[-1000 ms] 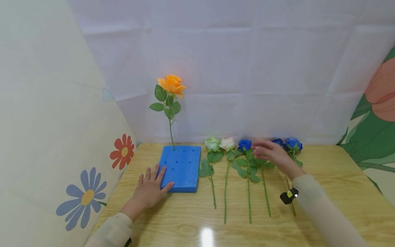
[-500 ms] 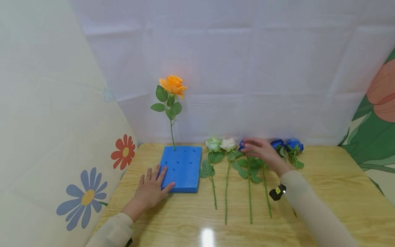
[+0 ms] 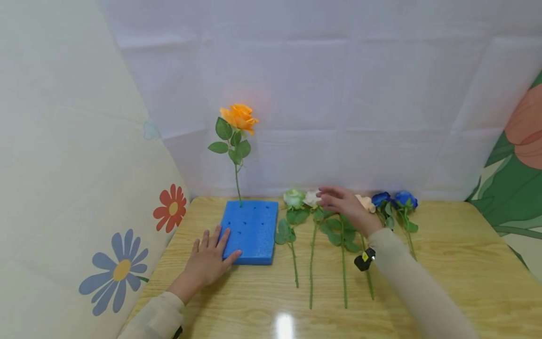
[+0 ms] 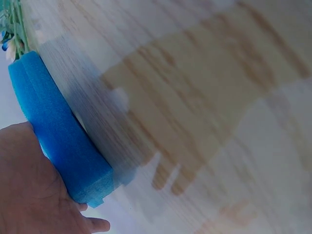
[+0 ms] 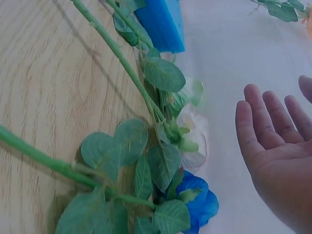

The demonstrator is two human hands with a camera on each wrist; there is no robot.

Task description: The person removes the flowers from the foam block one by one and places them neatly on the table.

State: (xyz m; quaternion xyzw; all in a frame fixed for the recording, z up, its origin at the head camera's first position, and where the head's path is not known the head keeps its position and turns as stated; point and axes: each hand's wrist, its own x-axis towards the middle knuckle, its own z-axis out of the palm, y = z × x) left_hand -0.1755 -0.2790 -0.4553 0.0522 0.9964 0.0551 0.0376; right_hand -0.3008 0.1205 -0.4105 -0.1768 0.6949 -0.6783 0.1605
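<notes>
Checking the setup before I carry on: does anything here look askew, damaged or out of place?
Nothing stands out. The orange rose stands upright in the blue foam block, the other roses lie in a tidy row, the left hand rests on the block, and the right hand hovers open.

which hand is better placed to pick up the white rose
The right hand: it hovers open just over the white rose, while the left hand rests on the blue foam block, farther away.

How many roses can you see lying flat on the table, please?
6, in a row right of the blue foam block: green-white rose, white rose, a rose head hidden under the right hand, peach rose, two blue roses.
</notes>
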